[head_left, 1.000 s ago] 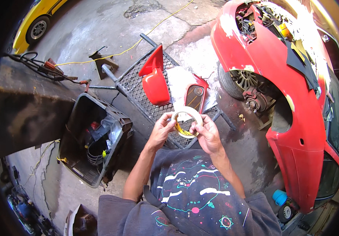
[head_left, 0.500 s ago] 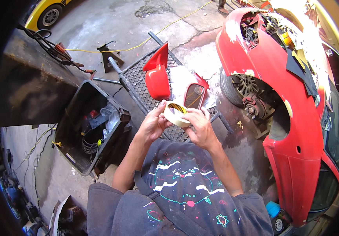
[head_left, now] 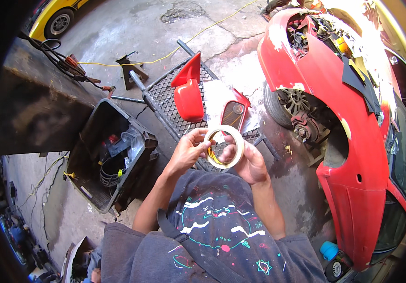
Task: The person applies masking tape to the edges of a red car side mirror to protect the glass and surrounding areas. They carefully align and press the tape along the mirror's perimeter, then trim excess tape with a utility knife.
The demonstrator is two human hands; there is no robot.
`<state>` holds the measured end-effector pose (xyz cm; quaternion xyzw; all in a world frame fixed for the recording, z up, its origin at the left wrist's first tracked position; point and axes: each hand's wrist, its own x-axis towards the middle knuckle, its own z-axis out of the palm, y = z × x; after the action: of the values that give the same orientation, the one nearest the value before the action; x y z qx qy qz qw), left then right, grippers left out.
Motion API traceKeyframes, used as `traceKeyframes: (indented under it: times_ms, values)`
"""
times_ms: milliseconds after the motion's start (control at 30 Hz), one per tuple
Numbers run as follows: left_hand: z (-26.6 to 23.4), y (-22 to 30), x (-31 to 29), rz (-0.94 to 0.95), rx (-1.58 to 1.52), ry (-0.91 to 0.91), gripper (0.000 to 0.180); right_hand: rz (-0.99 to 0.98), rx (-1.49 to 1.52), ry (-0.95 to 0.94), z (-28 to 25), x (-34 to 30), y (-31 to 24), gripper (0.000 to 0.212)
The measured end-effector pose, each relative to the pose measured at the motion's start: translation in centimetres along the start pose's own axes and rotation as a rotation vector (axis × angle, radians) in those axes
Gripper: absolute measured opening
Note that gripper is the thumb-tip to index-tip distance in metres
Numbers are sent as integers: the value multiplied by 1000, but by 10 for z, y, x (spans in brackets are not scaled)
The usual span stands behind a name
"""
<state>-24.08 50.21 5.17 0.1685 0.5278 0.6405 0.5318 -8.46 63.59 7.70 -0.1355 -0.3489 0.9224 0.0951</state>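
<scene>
Both my hands hold a roll of cream masking tape (head_left: 238, 159) in front of my chest, its ring facing me. My left hand (head_left: 189, 150) pinches the roll's left edge between thumb and fingers. Around the right side my right hand (head_left: 251, 165) is closed, with fingers reaching into the ring. Just beyond, a red car side mirror housing (head_left: 189, 101) lies on a metal mesh stand (head_left: 165, 97). Beside it, a second red mirror (head_left: 235, 113), its glass side up, rests on white paper (head_left: 214, 94).
A black plastic bin (head_left: 100, 191) with wires and clear bags stands at left, beside a dark metal surface (head_left: 38, 108). On the right is a red car body (head_left: 353, 188) with an exposed brake and wheel. A yellow cord (head_left: 165, 55) crosses the concrete floor.
The tape roll has turned from tilted to facing me and shifted slightly right. My right hand has moved from its top edge round to its right side.
</scene>
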Motion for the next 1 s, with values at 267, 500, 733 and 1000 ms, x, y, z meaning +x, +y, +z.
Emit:
traceKeyframes:
  times_ms: [267, 500, 733, 1000]
  values:
    - [14, 30, -15, 590, 674, 214, 37, -207, -1005, 123, 30, -7, 6, 27]
    - [29, 51, -31, 749, 818, 152, 33, -478, -1320, 98, 43, -7, 8, 26]
    - [33, 54, -38, 778, 802, 152, 36, -538, -1407, -10, 52, -12, 2, 35]
    - [34, 49, -34, 752, 786, 272, 37, -533, -1509, 6, 45, -5, -3, 38]
